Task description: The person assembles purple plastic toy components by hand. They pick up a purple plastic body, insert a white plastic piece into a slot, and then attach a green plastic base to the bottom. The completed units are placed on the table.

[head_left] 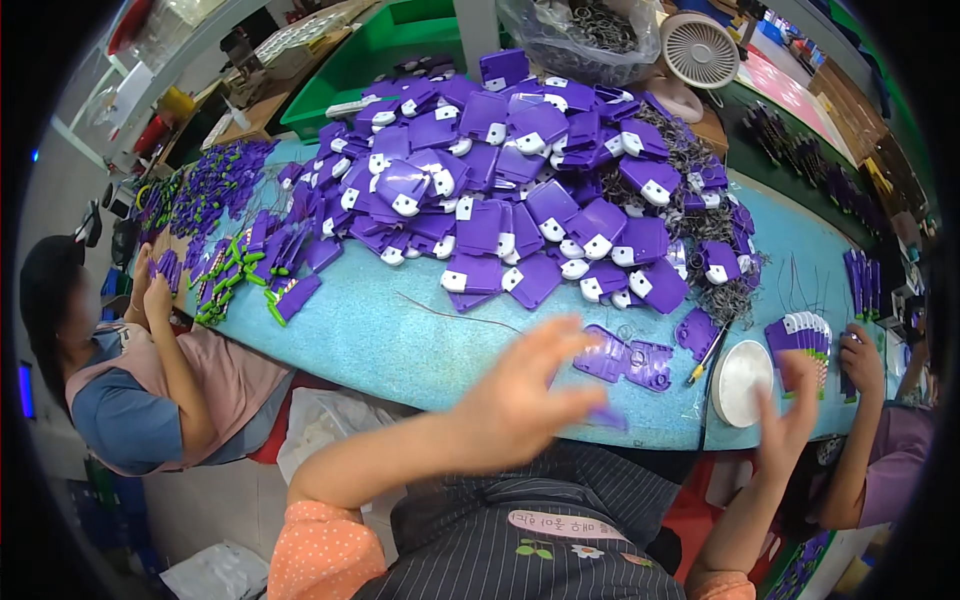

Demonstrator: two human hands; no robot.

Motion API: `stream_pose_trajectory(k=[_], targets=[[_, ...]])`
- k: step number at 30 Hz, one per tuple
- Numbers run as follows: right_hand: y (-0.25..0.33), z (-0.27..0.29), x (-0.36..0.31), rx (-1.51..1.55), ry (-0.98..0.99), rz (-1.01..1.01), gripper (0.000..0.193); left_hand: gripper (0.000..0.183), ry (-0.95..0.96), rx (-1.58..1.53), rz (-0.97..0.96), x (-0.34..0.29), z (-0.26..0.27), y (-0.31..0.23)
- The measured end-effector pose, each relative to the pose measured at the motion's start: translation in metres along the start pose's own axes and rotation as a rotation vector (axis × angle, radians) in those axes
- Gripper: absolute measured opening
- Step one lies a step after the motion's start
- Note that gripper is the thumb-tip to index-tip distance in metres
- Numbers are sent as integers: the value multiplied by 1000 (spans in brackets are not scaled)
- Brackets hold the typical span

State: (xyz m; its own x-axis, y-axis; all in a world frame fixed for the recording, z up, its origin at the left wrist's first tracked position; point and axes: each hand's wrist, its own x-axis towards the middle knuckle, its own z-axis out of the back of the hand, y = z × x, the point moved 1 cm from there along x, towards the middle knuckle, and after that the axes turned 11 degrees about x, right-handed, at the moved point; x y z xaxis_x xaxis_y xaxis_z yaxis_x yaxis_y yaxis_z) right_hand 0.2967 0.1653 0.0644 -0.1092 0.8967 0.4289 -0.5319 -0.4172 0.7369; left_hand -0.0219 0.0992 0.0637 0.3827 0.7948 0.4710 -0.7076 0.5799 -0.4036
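Observation:
My left hand (pixel 530 400) is raised over the table's near edge, blurred by motion, with thumb and fingers spread. Just below its fingertips shows a smeared purple piece (pixel 606 416); whether the hand touches it I cannot tell. Two purple plastic half-shells, a left one (pixel 600 354) and a right one (pixel 649 366), lie beside it, inner sides up, a ring on the right one. My right hand (pixel 786 415) has its thumb and fingers apart, at the right rim of a round white dish (pixel 738 378). A screwdriver with a yellow tip (pixel 699 373) lies left of the dish.
Purple cases with white corners (pixel 500 190) form a big heap on the blue table (pixel 400 345). Dark metal rings (pixel 735 298) lie right of it. Fanned purple-and-white pieces (pixel 805 340) lie near a co-worker's hand (pixel 862 360). Another person (pixel 150 370) works at left. A fan (pixel 700 50) stands behind.

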Motion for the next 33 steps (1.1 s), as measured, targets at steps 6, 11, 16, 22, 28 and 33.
stream_pose_trajectory(k=[6, 11, 16, 22, 28, 33], targets=[[83, -73, -33, 772, 1021, -96, 70, 48, -16, -418, 19, -38, -17, -43], [75, -97, -65, 340, 497, -6, 81, 63, 203, -1206, 564, -55, -12, -58], [82, -125, -82, 261, 454, 174, 76, 53, 104, -815, 565, -80, -33, -50], [59, -132, -88, 238, 198, 217, 83, 35, -62, -1016, 848, -85, -38, -23], [77, -140, -45, 12, 375, 173, 83, 17, -392, 53, 878, -101, 64, 58], [110, -178, -57, 8, 575, 308, 69, 19, -254, 785, 913, -131, 98, 134]])
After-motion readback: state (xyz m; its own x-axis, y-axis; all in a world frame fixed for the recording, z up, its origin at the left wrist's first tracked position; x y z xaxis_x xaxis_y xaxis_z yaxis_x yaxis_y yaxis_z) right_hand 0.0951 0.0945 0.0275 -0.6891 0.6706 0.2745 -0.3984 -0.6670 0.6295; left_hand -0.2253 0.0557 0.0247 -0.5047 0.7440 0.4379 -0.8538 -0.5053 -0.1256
